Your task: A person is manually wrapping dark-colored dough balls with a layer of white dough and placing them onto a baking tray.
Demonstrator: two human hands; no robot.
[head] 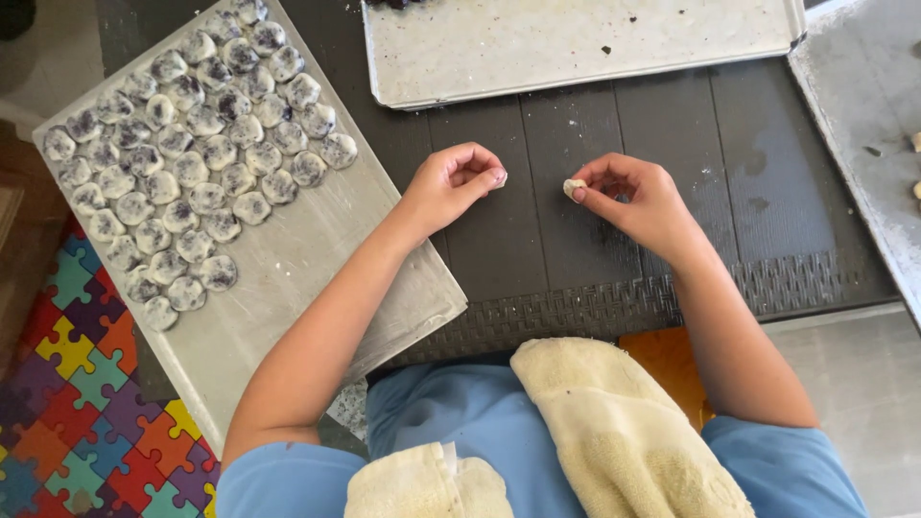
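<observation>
Right hand (pixel 641 197) pinches a small pale dough piece (pixel 574 187) between thumb and fingertips, above the dark slatted table (pixel 537 240). Left hand (pixel 453 180) curled loosely, fingertips pressed together; something tiny may sit at its tips, cannot tell. Beside the left arm, a floured tray (pixel 288 269) carries rows of dark-speckled dough rounds (pixel 192 144). Second floured tray (pixel 576 48) lies beyond the hands. Cream towel (pixel 614 432) on lap.

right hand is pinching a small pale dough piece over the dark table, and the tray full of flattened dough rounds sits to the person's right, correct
Not quite. The right hand does pinch the small pale dough piece over the dark table, but the head view shows the tray of flattened dough rounds on the person's left, not right.
</observation>
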